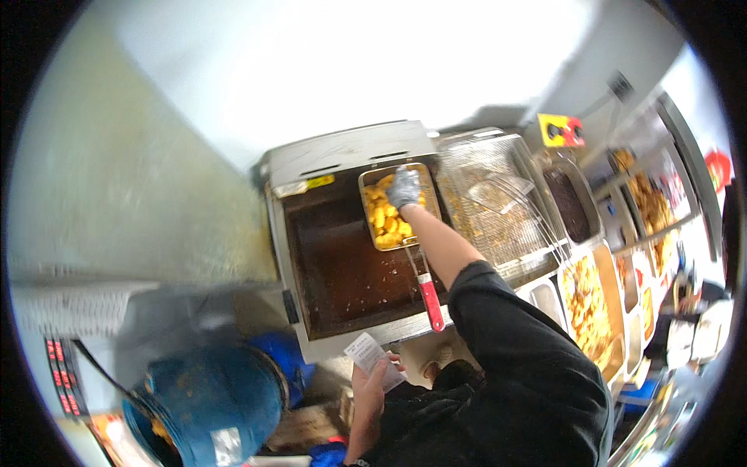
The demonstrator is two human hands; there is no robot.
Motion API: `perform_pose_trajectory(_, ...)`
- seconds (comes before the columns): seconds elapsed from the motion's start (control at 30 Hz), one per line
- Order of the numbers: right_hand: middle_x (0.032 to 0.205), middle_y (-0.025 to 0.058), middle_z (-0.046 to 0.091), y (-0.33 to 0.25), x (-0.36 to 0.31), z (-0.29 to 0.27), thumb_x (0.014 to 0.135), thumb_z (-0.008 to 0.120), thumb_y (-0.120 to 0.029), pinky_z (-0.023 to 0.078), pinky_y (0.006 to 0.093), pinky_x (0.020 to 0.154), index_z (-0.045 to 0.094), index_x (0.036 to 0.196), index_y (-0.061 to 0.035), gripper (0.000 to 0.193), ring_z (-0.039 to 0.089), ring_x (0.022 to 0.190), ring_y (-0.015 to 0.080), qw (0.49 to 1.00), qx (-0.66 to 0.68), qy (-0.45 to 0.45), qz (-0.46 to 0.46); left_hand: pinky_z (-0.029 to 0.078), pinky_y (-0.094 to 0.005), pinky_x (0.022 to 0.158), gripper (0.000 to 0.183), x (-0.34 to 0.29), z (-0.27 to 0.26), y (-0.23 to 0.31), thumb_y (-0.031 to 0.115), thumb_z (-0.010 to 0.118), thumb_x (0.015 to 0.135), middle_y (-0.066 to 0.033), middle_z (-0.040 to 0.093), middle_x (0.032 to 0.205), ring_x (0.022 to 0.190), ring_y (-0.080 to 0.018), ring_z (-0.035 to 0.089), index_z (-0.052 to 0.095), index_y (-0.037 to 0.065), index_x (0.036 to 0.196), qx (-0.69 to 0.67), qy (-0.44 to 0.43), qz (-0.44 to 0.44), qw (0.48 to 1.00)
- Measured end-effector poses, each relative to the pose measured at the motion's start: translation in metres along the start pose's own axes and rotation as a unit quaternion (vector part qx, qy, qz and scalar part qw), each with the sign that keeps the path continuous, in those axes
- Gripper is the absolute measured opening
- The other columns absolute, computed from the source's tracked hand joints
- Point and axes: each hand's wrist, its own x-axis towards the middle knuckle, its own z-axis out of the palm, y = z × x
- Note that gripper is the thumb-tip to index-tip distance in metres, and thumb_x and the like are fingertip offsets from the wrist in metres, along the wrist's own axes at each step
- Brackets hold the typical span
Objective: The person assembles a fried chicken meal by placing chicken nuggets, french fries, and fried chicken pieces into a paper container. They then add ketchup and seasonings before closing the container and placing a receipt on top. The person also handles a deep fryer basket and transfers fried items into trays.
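My left hand (370, 389) is closed on a white printed paper slip (364, 352), held low by the fryer's front edge. In a grey glove, my right hand (403, 188) reaches into a wire fryer basket (364, 204). Its fingers look curled, and what they hold is hidden. Golden-yellow chunks of fried food, perhaps potato wedges (385, 222), fill the basket around the glove. The basket sits at the far right of the deep fryer (280, 257), above dark brown oil (342, 272). Its red handle (430, 302) points back toward me across the front edge.
Right of the fryer lies a wire draining rack (486, 210) with a metal scoop on it. Farther right stand a dark-filled pan (568, 201) and a tray of pale fried pieces (585, 300). A blue barrel (214, 405) stands at the lower left, and walls rise behind and left.
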Motion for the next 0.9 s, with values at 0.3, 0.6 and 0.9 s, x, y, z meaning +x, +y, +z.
perform_pose_trajectory(0.3, 0.112, 0.0267, 0.064, 0.022, -0.013, -0.044, 0.084, 0.064, -0.015, 0.049, 0.0486, 0.093, 0.057, 0.114, 0.0019, 0.036, 0.061, 0.107, 0.0420, 0.952, 0.298, -0.061, 0.031, 0.055, -0.0484, 0.074, 0.043, -0.003, 0.016, -0.009, 0.019, 0.063, 0.093, -0.0197, 0.065, 0.105, 0.084, -0.0313, 0.067, 0.045, 0.000, 0.127, 0.063, 0.003, 0.044, 0.997)
perform_pose_trajectory(0.6, 0.094, 0.0178, 0.069, 0.212, -0.178, -0.261, 0.076, 0.083, -0.034, 0.052, 0.0410, 0.080, 0.066, 0.101, 0.0006, 0.046, 0.067, 0.090, 0.0289, 0.874, 0.468, 0.002, 0.129, 0.053, -0.0408, 0.078, 0.056, -0.004, 0.104, -0.008, 0.010, 0.049, 0.095, -0.0197, 0.063, 0.107, 0.086, -0.0281, 0.064, 0.029, -0.001, 0.146, 0.153, -0.184, -0.012, 0.971)
perform_pose_trajectory(0.9, 0.092, 0.0132, 0.068, 0.457, -0.458, -0.412, 0.075, 0.086, -0.029, 0.054, 0.0320, 0.066, 0.065, 0.107, 0.0034, 0.050, 0.065, 0.080, 0.0176, 0.727, 0.395, 0.298, 0.476, 0.054, -0.0411, 0.077, 0.046, -0.034, 0.198, -0.072, 0.008, 0.048, 0.097, -0.0180, 0.062, 0.106, 0.085, -0.0260, 0.063, 0.038, 0.000, 0.140, 0.216, -0.398, -0.084, 0.888)
